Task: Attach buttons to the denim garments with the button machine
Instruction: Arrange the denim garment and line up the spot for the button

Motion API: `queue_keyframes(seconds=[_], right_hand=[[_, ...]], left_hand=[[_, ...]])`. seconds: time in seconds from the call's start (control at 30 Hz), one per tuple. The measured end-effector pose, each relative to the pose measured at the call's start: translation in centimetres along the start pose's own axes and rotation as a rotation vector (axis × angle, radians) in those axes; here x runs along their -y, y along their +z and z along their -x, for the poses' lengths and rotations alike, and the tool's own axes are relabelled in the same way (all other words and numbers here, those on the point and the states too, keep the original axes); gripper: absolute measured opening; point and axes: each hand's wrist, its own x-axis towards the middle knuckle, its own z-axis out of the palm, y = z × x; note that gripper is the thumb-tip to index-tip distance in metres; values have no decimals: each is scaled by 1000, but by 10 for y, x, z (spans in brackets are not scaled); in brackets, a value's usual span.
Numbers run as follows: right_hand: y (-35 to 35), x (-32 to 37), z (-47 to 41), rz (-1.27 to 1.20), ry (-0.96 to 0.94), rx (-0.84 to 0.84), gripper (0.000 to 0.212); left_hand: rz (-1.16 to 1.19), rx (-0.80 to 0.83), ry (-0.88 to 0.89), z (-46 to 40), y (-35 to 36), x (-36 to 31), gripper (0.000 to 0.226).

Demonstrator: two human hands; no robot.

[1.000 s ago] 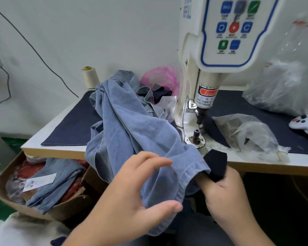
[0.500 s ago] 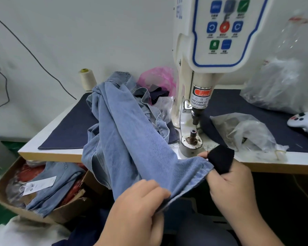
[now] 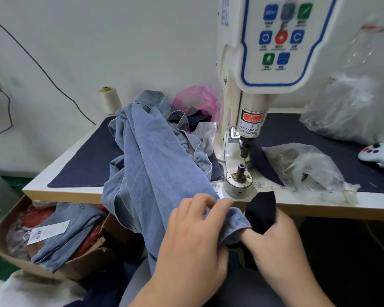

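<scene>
Both hands pinch the denim cuff (image 3: 235, 220): left hand (image 3: 193, 235) on top, right hand (image 3: 273, 235) also gripping a dark scrap (image 3: 262, 209). Flatten the cuff, then centre it over the lower die (image 3: 239, 171), fingers clear.

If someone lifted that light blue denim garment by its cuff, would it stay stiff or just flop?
Probably flop: the denim garment already drapes in folds over the table edge. It looks fairly heavy for cloth, hanging straight down. The cuff bunches where both hands grip it.
</scene>
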Motion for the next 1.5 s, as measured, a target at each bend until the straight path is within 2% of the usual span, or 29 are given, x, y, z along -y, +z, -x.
queue_keyframes(seconds=[0.1,0.17,0.27,0.33,0.4,0.43,0.5,0.57,0.63,0.7,0.77,0.9,0.97,1.07,1.13,1.2,1.23,1.27,1.33,1.4,1.5], right_hand=[[-3,3,2,47,-30,4,20],[-7,-1,0,169,-54,-56,15],[0,-10,4,210,108,-124,15],[9,-13,10,-45,369,-43,23],[15,-10,12,-403,592,93,37],[16,-8,10,-573,652,154,42],[16,-1,3,-895,696,228,30],[17,4,-5,-875,621,144,13],[18,10,-9,-718,475,9,9],[17,13,-11,-699,405,-61,12],[15,14,-14,-733,388,-147,4],[8,22,-21,-836,335,-260,20],[5,23,-24,-838,267,-251,23],[5,26,-28,-764,133,-223,30],[7,29,-31,-692,44,-160,24],[6,31,-34,-678,3,-66,16],[6,32,-34,-686,-8,-3,16],[6,31,-34,-698,-19,66,19],[8,32,-32,-717,-18,170,22],[8,32,-33,-747,-13,215,22],[3,32,-36,-750,-17,212,18]], left_hand=[[3,-34,90,-14,-3,-2,31],[2,-64,120,-20,-7,0,26],[114,-253,56,-25,-15,0,16],[159,-361,50,-26,-17,-4,13],[137,-367,97,-24,-11,-10,12],[104,-347,132,-21,-6,-12,12],[11,-301,210,-14,6,-13,11],[-55,-264,262,-8,15,-9,11],[-79,-241,271,-4,17,-3,10],[-116,-212,268,-1,15,2,8],[-133,-161,243,1,9,7,7],[-160,-27,189,4,-5,14,9],[-210,112,181,3,-5,11,3],[-203,349,145,-6,-18,6,22],[38,391,77,-19,-36,7,39],[310,278,57,-36,-49,16,37],[387,131,35,-49,-53,20,32],[414,18,5,-61,-53,25,27],[371,-14,-38,-88,-50,29,18],[312,164,-16,-110,-42,31,17],[396,546,3,-126,-32,29,30]])
